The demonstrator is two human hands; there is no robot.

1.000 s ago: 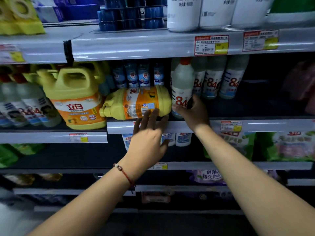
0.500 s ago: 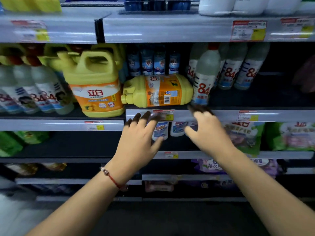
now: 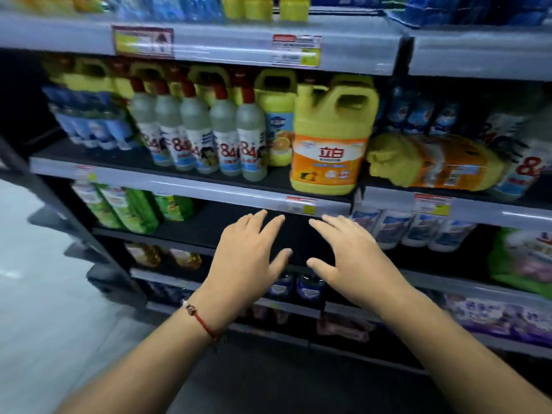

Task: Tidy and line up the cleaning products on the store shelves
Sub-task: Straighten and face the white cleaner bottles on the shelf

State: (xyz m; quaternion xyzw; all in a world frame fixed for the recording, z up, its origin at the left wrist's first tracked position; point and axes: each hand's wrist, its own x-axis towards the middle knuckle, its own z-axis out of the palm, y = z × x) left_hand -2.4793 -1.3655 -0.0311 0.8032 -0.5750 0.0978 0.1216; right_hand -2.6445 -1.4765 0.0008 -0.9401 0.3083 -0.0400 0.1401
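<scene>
Hovering empty with fingers spread, the left hand (image 3: 249, 258) and right hand (image 3: 352, 258) sit below an upright yellow jug (image 3: 330, 138); beside it a toppled jug (image 3: 436, 162) lies blocking the white bottles (image 3: 525, 162).

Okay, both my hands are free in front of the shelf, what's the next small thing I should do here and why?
Probably reach the right hand up to the yellow jug lying on its side and stand it upright beside the upright yellow jug. It is the one product plainly out of line, its cap end pointing at that jug, while the 84 bottles already stand in a row. The left hand is open too.
</scene>
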